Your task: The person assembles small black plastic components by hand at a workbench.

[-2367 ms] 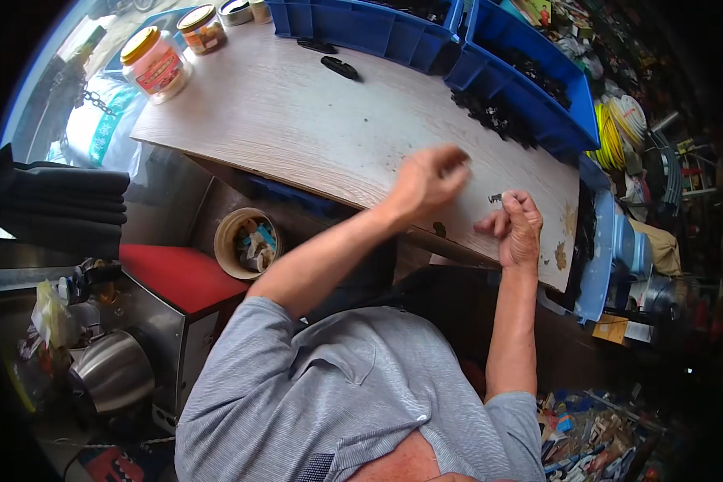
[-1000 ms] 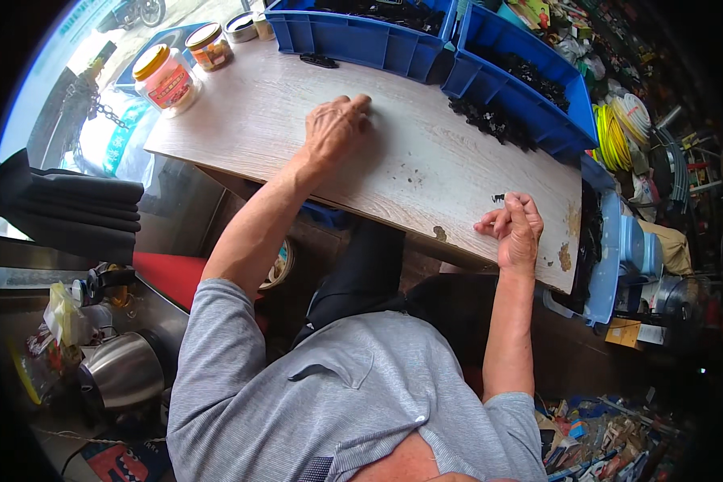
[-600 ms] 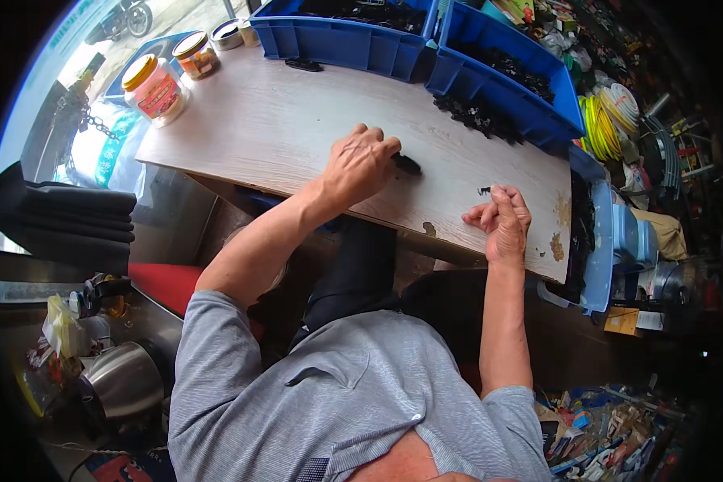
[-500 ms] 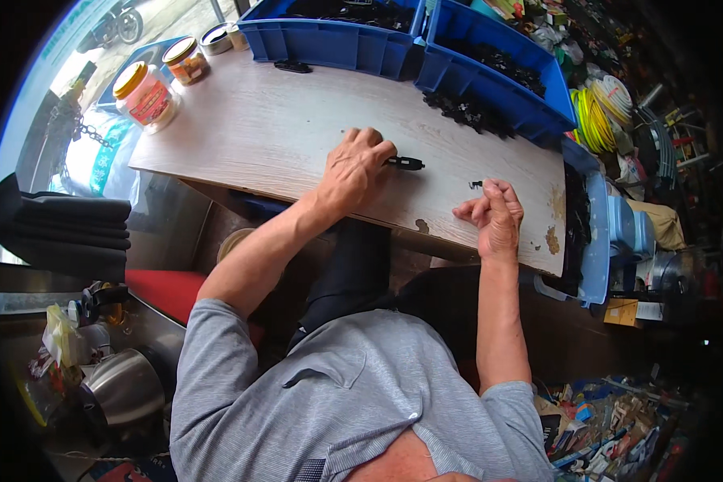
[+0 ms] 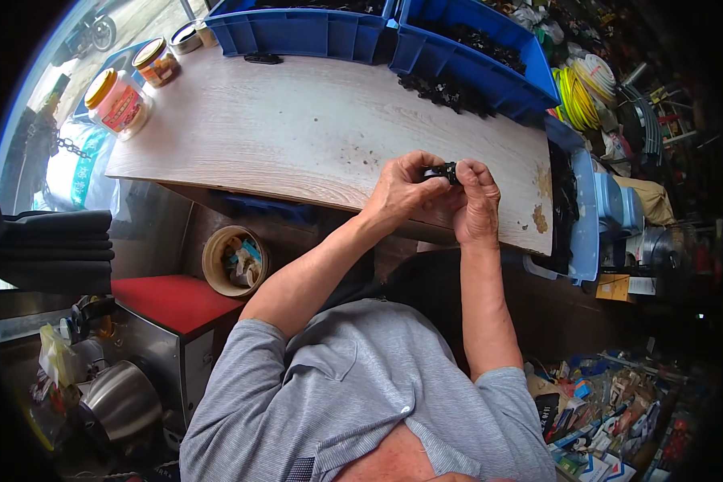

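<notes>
Above the front part of the table, my two hands meet at a small black plastic part (image 5: 442, 172). My left hand (image 5: 403, 189) grips it from the left, thumb and fingers closed. My right hand (image 5: 478, 202) has thumb and fingertips pressed against its right end. The small black piece that was in my right hand cannot be told apart from the part now. A heap of small black pieces (image 5: 446, 92) lies at the table's back, and a lone black part (image 5: 263, 59) rests farther left.
Two blue crates (image 5: 301, 36) (image 5: 474, 68) of black parts stand along the back of the pale wooden table (image 5: 241, 120). Jars (image 5: 120, 104) are at the left end. A light blue bin (image 5: 590, 217) adjoins the right end. Below stands a waste bucket (image 5: 209, 261).
My left hand has lifted the black part off the table and moved right. My right hand has come slightly left, so both now meet at the part. The whole view has shifted a little.
</notes>
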The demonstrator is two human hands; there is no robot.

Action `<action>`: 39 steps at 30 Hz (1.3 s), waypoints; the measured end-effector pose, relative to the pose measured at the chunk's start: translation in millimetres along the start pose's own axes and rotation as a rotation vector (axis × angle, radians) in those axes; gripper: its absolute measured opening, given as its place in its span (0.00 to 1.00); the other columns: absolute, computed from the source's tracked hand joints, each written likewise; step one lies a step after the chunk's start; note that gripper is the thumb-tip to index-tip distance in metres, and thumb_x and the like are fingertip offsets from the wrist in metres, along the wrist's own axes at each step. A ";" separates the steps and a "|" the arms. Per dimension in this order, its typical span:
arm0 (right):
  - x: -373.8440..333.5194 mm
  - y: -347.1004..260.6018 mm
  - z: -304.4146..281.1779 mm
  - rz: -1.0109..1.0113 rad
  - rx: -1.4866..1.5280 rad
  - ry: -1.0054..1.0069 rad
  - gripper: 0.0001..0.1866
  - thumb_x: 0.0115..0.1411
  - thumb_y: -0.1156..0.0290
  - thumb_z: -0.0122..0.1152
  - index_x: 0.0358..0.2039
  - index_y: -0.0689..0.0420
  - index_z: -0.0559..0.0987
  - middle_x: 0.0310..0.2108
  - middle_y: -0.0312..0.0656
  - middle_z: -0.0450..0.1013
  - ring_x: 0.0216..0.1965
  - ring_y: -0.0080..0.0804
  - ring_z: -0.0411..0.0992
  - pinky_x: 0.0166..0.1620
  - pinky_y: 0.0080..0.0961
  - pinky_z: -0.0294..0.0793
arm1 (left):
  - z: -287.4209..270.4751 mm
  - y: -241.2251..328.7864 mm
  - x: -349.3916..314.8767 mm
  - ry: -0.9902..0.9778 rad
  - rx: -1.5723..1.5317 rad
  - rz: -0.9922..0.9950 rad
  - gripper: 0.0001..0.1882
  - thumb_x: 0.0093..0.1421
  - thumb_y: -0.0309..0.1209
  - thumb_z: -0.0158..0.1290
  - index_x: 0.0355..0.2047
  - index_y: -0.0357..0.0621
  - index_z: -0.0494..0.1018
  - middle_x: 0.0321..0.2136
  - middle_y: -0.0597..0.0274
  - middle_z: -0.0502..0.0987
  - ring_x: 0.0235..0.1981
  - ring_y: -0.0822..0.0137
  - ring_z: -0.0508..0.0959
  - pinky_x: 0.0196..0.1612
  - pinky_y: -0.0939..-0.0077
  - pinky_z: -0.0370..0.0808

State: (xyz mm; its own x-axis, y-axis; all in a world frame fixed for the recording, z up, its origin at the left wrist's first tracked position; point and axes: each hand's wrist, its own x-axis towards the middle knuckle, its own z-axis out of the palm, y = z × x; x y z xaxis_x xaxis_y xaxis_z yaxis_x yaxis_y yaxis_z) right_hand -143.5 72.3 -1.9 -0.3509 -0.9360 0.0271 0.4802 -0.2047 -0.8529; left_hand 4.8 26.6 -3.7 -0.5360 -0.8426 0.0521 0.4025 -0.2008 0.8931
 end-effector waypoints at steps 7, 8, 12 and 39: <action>0.5 -4.8 -7.3 0.078 -0.044 -0.049 0.07 0.60 0.71 0.68 0.38 0.54 0.80 0.33 0.33 0.78 0.33 0.22 0.75 0.40 0.22 0.78 | 4.4 5.8 1.9 0.030 0.038 -0.031 0.13 0.60 0.27 0.60 0.44 0.35 0.75 0.32 0.62 0.81 0.30 0.77 0.77 0.34 0.84 0.75; 1.7 -4.4 -10.0 0.062 -0.062 -0.038 0.07 0.60 0.71 0.68 0.38 0.54 0.80 0.34 0.34 0.78 0.33 0.22 0.75 0.39 0.22 0.79 | 6.3 8.9 2.4 0.047 0.002 -0.080 0.12 0.60 0.28 0.60 0.43 0.35 0.76 0.31 0.63 0.80 0.29 0.77 0.77 0.34 0.84 0.75; -5.3 -14.8 11.8 0.136 -0.008 -0.089 0.07 0.60 0.71 0.68 0.38 0.53 0.80 0.32 0.33 0.77 0.31 0.22 0.76 0.38 0.21 0.79 | 6.2 17.4 4.3 0.137 -0.063 -0.183 0.10 0.60 0.30 0.60 0.37 0.35 0.77 0.28 0.63 0.79 0.27 0.78 0.77 0.31 0.84 0.75; -4.5 -30.2 -0.6 0.181 -0.207 0.136 0.17 0.61 0.57 0.58 0.20 0.52 0.69 0.08 0.33 0.56 0.14 0.31 0.68 0.29 0.44 0.83 | -41.2 25.8 100.7 0.324 0.914 0.460 0.13 0.60 0.35 0.58 0.46 0.52 0.80 0.28 0.54 0.79 0.32 0.59 0.79 0.37 0.69 0.75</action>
State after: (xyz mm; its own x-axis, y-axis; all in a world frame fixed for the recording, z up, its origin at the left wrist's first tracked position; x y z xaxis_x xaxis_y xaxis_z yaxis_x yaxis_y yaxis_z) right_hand -156.9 82.8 23.4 -0.3854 -0.9023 -0.1932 0.3756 0.0379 -0.9260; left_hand -8.2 -84.0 6.2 -0.1981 -0.8614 0.4677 -0.2648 0.5065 0.8206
